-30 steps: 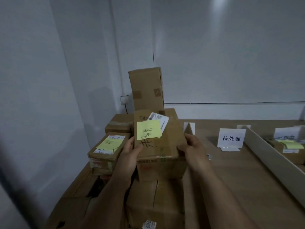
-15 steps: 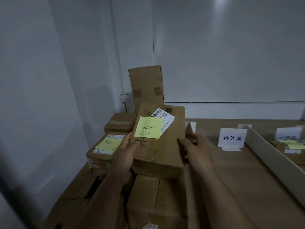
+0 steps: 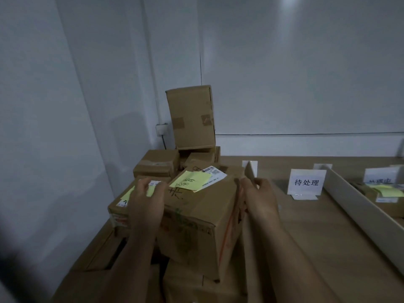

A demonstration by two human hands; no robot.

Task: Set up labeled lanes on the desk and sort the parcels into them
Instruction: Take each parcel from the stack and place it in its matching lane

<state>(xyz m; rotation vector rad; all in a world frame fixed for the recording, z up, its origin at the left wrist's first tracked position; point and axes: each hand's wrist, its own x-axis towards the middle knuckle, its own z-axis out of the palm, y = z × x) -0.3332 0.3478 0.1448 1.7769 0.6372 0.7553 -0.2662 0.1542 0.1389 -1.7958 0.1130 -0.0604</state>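
Head view shows me a brown cardboard box (image 3: 196, 215), blocky, matte and scuffed with green scribble, clamped between both hands: left hand (image 3: 146, 206) curled on its left side, right hand (image 3: 260, 202) curled round its right edge. A yellow sticky note (image 3: 191, 181) and a white label (image 3: 215, 177) face up. Its long axis seems to run away from me, angled slightly right, over a pile of boxes (image 3: 157, 162) at the left end of the wooden surface (image 3: 328, 237), by pale walls

Centre, atop pile (image 3: 192, 285): parcel (image 3: 196, 217) between left hand (image 3: 146, 206) and right hand (image 3: 260, 200) | on its top: sticky note (image 3: 190, 181) overlapping shipping label (image 3: 215, 178) | left, just beside: lower parcel (image 3: 119, 207) | behind: upright box (image 3: 191, 117) | right, on desk (image 3: 306, 241): divider (image 3: 250, 171), sign card (image 3: 306, 182), second divider (image 3: 360, 213), another parcel (image 3: 387, 204) beyond
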